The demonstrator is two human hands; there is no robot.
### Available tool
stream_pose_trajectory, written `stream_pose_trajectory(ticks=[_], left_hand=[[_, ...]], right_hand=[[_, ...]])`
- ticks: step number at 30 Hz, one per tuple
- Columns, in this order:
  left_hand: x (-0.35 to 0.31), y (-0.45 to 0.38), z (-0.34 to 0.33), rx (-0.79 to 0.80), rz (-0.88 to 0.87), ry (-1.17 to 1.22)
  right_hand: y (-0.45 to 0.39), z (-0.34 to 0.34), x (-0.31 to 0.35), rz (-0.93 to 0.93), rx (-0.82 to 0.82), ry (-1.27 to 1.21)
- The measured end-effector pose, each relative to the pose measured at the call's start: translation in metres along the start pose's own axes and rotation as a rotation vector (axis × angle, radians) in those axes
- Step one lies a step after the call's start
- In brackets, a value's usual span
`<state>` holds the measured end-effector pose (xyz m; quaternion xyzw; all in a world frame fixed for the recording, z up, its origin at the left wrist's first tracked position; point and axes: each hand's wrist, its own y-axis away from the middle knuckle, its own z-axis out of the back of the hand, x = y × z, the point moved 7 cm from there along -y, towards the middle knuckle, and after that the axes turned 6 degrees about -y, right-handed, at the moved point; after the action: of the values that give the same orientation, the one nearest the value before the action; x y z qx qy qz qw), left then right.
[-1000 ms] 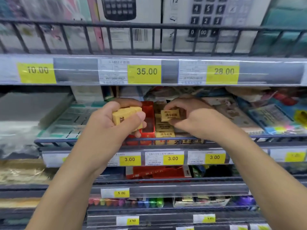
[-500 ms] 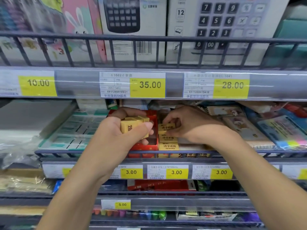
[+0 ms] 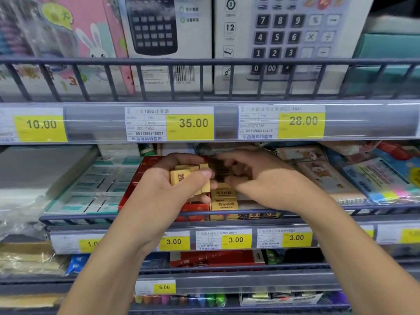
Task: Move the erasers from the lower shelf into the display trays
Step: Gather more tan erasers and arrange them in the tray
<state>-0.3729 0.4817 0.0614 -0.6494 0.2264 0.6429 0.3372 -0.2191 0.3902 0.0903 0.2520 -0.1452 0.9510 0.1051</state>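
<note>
At the centre of the frame the left hand [image 3: 179,185] grips a small stack of yellow erasers [image 3: 189,178], thumb across the front and fingers curled behind, so several pieces are not yet put down. Just to its right, the right hand [image 3: 256,183] reaches into the yellow display tray [image 3: 245,215] on the middle shelf. Its fingers [image 3: 229,160] are bent toward the back of the tray, but motion blur hides the tips, and I cannot tell whether they pinch an eraser or only press on the row.

Two erasers [image 3: 223,200] already lie flat at the front of that tray, printed labels up, one behind the other, just below the right hand. More may sit farther back, but the hand covers that part. A red tray [image 3: 134,189] stands just left of the yellow one, mostly hidden behind the left hand, so its contents cannot be read.

By my judgement the job is under way but not finished: a front row is placed, the handful in the left hand remains to be set in, and in the lower centre of the frame the lower shelf holds a red box [image 3: 216,258] that may hold more stock.
</note>
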Motion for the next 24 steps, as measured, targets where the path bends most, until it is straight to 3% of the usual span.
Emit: stream_pose_trajectory(ticks=[4, 12, 20, 24], left_hand=[[-0.002, 0.000, -0.006, 0.033, -0.012, 0.080], [-0.004, 0.002, -0.012, 0.118, 0.000, 0.110], [-0.007, -0.003, -0.013, 0.112, -0.088, -0.038], [-0.008, -0.007, -0.011, 0.057, -0.107, -0.007]], right_hand=[[0.028, 0.001, 0.026, 0.198, -0.033, -0.376], [0.034, 0.006, 0.029, 0.208, -0.210, -0.337], [0.034, 0.004, 0.035, 0.253, -0.118, -0.332], [0.035, 0.008, 0.023, 0.189, -0.215, -0.408]])
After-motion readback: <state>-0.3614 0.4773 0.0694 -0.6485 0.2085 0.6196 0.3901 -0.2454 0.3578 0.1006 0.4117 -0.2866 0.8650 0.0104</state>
